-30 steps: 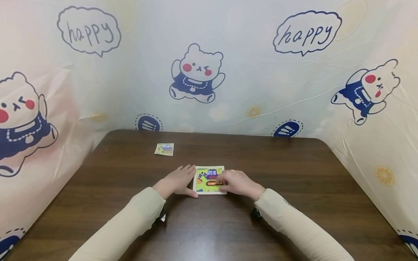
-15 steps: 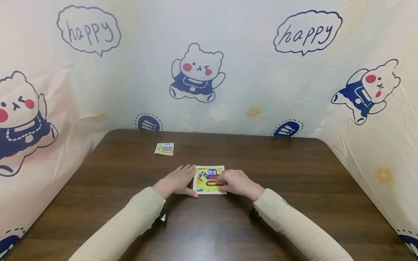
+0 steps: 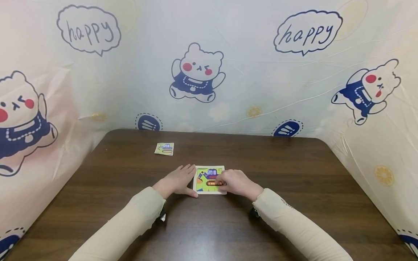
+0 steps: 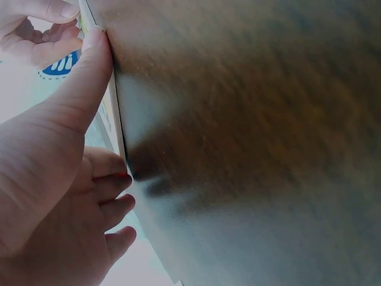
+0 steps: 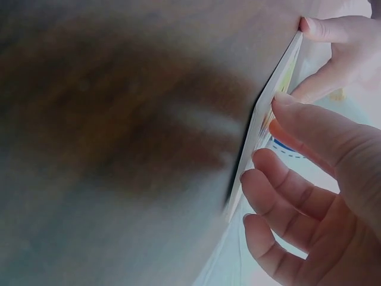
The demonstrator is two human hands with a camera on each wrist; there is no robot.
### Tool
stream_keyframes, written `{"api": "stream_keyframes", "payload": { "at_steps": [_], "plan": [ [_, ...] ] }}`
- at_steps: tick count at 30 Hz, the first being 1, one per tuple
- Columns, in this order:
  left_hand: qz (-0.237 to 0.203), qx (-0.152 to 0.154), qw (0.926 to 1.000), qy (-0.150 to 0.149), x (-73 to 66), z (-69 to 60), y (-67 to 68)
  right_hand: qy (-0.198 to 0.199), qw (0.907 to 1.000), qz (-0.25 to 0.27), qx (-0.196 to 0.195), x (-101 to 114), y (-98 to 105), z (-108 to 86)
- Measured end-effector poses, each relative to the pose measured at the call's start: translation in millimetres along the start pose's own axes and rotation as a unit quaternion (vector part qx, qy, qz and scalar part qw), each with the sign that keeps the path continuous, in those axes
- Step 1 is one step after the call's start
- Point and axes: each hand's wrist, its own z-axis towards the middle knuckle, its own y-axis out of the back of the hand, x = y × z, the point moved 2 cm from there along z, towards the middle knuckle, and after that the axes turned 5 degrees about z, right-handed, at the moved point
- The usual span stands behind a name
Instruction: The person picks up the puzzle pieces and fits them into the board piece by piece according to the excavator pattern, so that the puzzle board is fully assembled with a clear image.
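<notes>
A small white-framed jigsaw puzzle (image 3: 204, 188) with an excavator on green lies flat on the brown table in the head view. My left hand (image 3: 177, 181) touches its left edge with straight fingers, the thumb at the near left corner. Over the puzzle's right part, my right hand (image 3: 240, 183) has its thumb and index fingertips on the picture. In the right wrist view the other fingers of the right hand (image 5: 315, 196) curve loosely beside the frame edge (image 5: 253, 125). Whether the thumb and index finger pinch a piece is hidden.
A small excavator picture card (image 3: 164, 149) lies farther back on the wooden table (image 3: 209, 224), left of the puzzle. Behind and at both sides hangs a pale curtain (image 3: 248, 83) with printed bears.
</notes>
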Motion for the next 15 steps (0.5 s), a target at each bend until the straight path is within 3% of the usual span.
{"api": "stream_keyframes", "payload": {
  "at_steps": [15],
  "plan": [
    [-0.02, -0.012, 0.9997, -0.011, 4.9, -1.4, -3.9, -0.005, 0.9999, 0.01, 0.007, 0.3, 1.5, 0.5]
  ]
}}
